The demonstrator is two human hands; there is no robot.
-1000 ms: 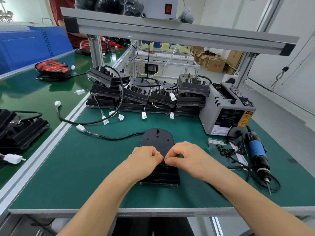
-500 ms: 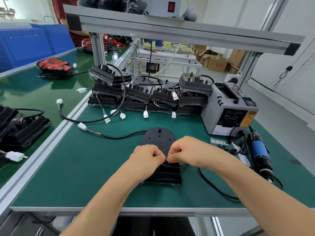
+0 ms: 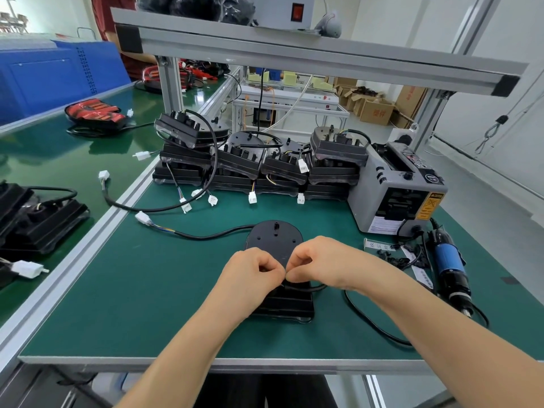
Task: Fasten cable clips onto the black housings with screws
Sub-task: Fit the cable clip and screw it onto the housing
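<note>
A black housing (image 3: 274,238) lies flat in the middle of the green mat, and both hands are over its near half. My left hand (image 3: 252,275) and my right hand (image 3: 321,260) have curled fingers, and their fingertips meet above the housing. Together they pinch a black cable (image 3: 361,315) that comes out from under them and loops off to the right. Any clip between the fingertips is hidden. A second lead runs from the housing's far end to a white connector (image 3: 143,218) on the left.
Loose black clips (image 3: 394,258) lie right of the housing beside a blue electric screwdriver (image 3: 448,262). A grey tape dispenser (image 3: 394,184) stands at the back right. Several stacked housings (image 3: 259,167) with dangling connectors line the back. The aluminium table edge (image 3: 206,362) runs close below my forearms.
The hands rose slightly and stayed together over the housing. A black cable that was under my right forearm now shows, running from the fingertips to the right.
</note>
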